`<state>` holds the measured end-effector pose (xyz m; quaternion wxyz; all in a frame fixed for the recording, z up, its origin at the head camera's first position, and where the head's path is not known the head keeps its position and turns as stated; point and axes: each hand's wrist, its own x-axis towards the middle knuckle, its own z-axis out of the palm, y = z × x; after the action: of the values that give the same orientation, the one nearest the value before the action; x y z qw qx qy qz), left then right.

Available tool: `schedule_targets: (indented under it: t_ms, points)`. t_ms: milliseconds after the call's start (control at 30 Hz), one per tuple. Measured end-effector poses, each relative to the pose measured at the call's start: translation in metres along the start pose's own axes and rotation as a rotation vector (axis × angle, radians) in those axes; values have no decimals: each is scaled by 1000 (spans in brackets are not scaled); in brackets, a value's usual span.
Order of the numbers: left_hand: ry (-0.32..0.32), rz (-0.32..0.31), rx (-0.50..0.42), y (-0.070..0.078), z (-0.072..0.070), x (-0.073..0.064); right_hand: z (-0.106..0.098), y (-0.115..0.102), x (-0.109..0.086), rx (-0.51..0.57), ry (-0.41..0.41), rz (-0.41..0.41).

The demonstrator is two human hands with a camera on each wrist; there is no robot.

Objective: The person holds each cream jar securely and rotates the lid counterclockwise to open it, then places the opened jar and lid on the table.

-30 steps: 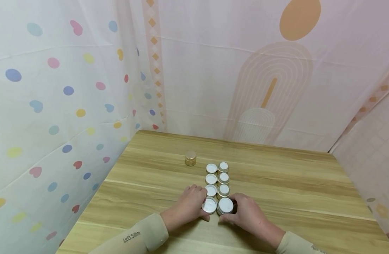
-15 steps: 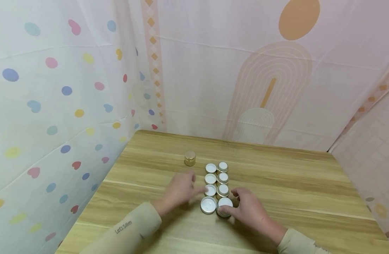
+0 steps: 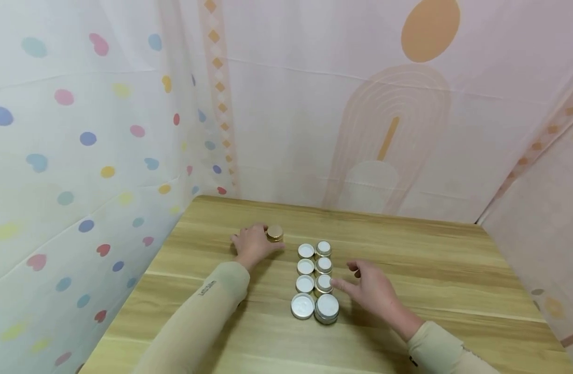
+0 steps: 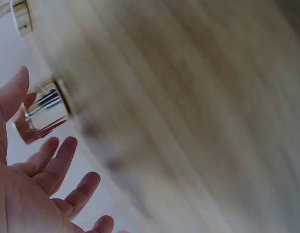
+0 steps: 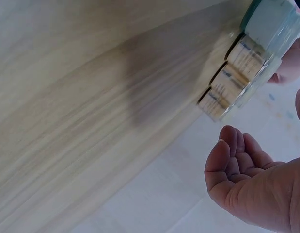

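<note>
At the far left of the table stands a small gold jar (image 3: 274, 232) with its lid on. My left hand (image 3: 255, 244) reaches around it, thumb on one side and fingers on the other. The left wrist view shows these fingers (image 4: 62, 165) spread; whether they touch the jar (image 4: 45, 111) cannot be told. Holding nothing, my right hand (image 3: 372, 288) hovers with loosely bent fingers just right of a column of open jars (image 3: 324, 283). A larger jar (image 3: 326, 307) stands at that column's near end. Upturned lids (image 3: 305, 284) lie in a matching column left of the jars.
The wooden table (image 3: 431, 270) extends to the right of the jars. Patterned curtains (image 3: 286, 130) hang behind it and along the left side. In the right wrist view, several small gold jars (image 5: 232, 80) line up beside the larger one (image 5: 271, 26).
My left hand has moved from the large upturned lid, away and to the left, to the lidded gold jar. My right hand has let go of the large jar and drawn back slightly.
</note>
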<state>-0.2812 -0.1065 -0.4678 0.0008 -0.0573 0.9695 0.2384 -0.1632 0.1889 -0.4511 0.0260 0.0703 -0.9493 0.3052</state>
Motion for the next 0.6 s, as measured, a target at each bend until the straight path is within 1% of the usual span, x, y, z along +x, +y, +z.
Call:
schedule_targets:
  t_ms: [100, 200, 333, 433, 533, 600]
  points:
    - [5, -11, -2, -2, 3, 2, 0, 1, 1, -6, 3, -3]
    - [19, -8, -20, -5, 5, 1, 0, 1, 2, -11, -3, 2]
    - [54, 19, -70, -12, 6, 1, 0, 1, 4, -6, -8, 5]
    - [74, 46, -102, -17, 4, 1, -2, 0, 6, -8, 5, 4]
    - [81, 67, -116, -22, 1, 1, -4, 0, 8, -15, 14, -2]
    - [85, 74, -108, -25, -2, 1, -5, 0, 9, -21, 12, -4]
